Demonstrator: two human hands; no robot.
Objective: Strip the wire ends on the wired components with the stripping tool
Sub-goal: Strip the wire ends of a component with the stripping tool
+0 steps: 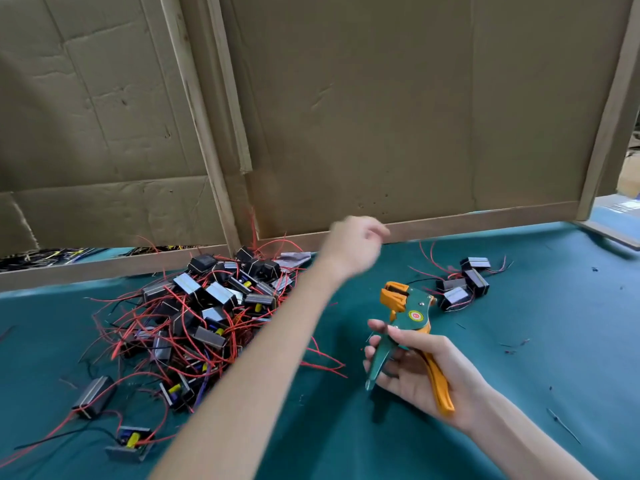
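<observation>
Cardboard panels (381, 116) behind green table mat (536, 358)

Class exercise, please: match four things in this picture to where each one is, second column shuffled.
1. stripping tool
2. large pile of components
3. small group of components
4. left hand

A. raised, blurred, above the green cloth
B. left side of the cloth
C. gripped by the right hand
D. beyond the tool, right side

Pairs: 1-C, 2-B, 3-D, 4-A

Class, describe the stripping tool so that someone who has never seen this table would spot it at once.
On the green table, between the big pile of wired components and the smaller group, the right hand holds the stripping tool. It alone is green with an orange head and handle.
</observation>
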